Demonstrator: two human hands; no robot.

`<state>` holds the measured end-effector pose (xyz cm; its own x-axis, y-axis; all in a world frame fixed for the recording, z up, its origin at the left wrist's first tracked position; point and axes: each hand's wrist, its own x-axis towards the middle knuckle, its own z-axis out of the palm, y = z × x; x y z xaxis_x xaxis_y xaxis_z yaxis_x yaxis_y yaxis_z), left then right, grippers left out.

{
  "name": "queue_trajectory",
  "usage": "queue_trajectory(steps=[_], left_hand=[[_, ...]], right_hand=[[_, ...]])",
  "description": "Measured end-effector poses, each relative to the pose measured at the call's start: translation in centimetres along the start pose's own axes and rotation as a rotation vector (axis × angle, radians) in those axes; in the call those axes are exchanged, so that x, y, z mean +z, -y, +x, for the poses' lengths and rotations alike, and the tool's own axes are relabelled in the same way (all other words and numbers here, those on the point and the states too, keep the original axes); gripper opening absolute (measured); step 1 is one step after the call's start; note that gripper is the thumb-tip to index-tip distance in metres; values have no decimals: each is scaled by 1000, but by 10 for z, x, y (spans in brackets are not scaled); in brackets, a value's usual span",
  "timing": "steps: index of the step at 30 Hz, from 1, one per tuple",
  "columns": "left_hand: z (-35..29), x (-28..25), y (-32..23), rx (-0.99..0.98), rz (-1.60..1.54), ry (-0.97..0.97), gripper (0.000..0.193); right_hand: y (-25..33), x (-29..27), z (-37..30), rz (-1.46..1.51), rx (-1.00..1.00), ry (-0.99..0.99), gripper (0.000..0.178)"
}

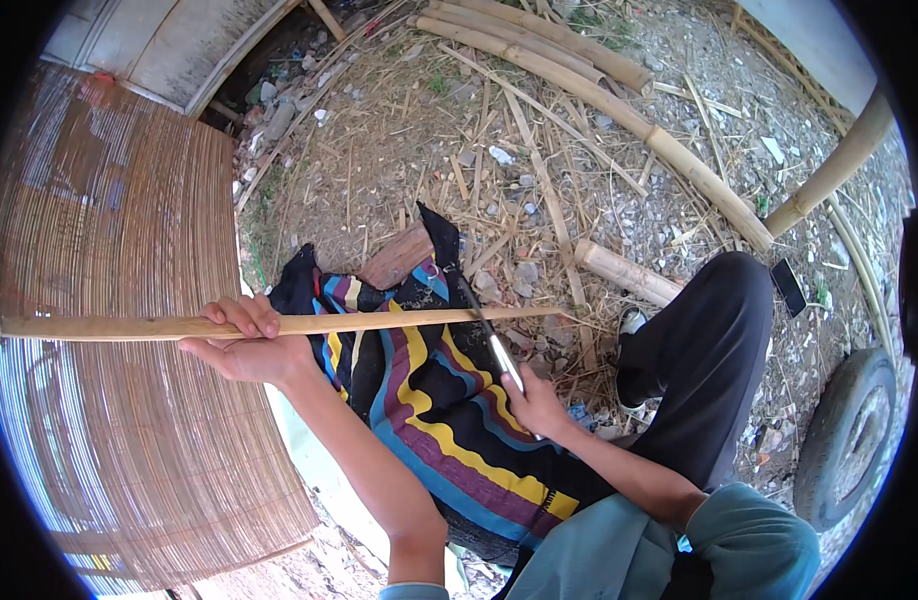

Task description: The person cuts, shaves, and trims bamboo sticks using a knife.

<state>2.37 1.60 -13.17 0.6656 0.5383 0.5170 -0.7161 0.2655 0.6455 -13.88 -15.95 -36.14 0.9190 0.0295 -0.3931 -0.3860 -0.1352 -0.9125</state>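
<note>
My left hand [251,345] is closed round a long, flat bamboo strip [379,323], which lies level across my lap from the far left to a thin tip on the right. In my right hand [537,405] is a knife [501,353] with a silvery lower part and a dark upper part. It slants up and left and crosses the strip near its thin end; whether its edge bites into the bamboo I cannot tell. Under both drapes a cloth [419,395] with black, yellow, blue and maroon wavy stripes. A reddish-brown block [397,257] shows at the cloth's far edge.
A slatted bamboo screen [119,220] stands along the left. Long bamboo poles [609,105] lie at the far side, and a short bamboo piece [627,272] is by my shoe. A dark phone [788,287] and a tyre [847,440] are at right. Splinters and rubble litter the ground.
</note>
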Motion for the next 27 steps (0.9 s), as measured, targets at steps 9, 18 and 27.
queue_trajectory(steps=[9, 18, 27], left_hand=[[5, -15, -2, 15, 110, -51, 54], [-13, 14, -5, -2, 120, 43, 54], [3, -8, 2, -54, 58, 22, 55]], right_hand=[[-87, 28, 20, -40, -118, -243, 30], [-111, 34, 24, -113, 247, -44, 46], [-53, 55, 3, -176, -94, 353, 47]])
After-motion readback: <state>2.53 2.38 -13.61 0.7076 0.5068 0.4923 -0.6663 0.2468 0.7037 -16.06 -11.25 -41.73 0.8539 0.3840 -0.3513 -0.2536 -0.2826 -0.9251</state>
